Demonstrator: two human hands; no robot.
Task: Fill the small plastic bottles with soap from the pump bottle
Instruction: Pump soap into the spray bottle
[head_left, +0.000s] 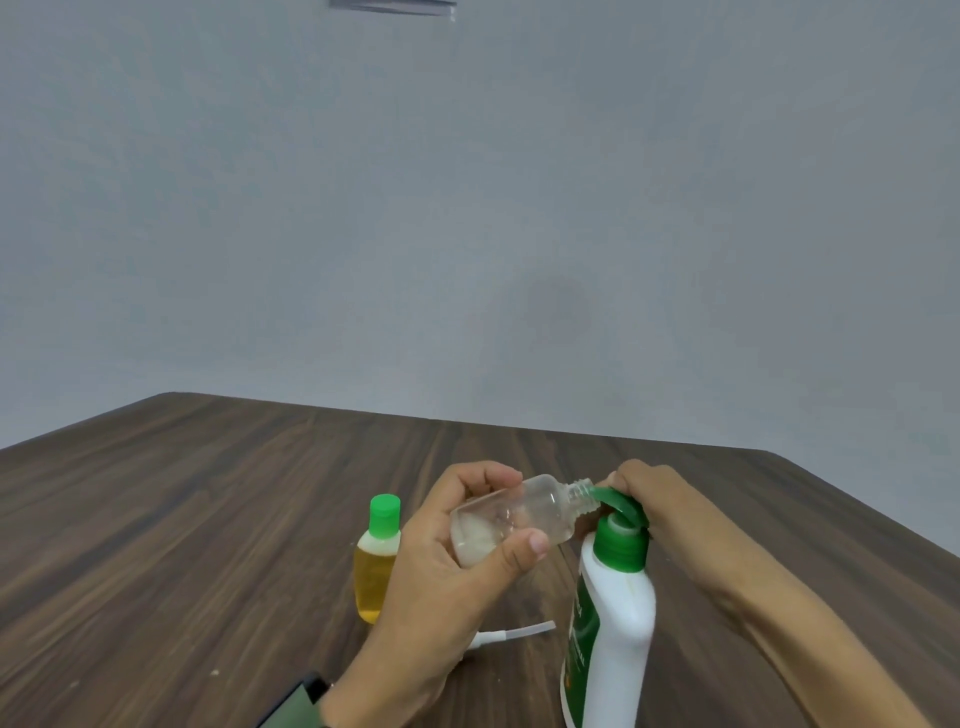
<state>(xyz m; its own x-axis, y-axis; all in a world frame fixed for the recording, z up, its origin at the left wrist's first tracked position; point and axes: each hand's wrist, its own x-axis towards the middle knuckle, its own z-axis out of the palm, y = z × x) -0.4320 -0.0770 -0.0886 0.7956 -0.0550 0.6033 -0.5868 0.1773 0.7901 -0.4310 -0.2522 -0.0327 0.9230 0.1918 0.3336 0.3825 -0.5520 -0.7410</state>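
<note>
My left hand (441, 561) grips a small clear plastic bottle (519, 514), tilted on its side with its open neck against the green pump spout. Some pale soap sits in the bottle's bottom. The white pump bottle (613, 623) with a green pump head stands on the table at the lower right. My right hand (649, 488) rests on top of the pump head, fingers curled over it. A second small bottle (376, 561), capped in green and holding yellow liquid, stands upright to the left of my left hand.
A dark wooden table (208, 519) carries everything. A white spray tube with cap (514, 635) lies on it below my left hand. A grey wall rises behind the table's far edge.
</note>
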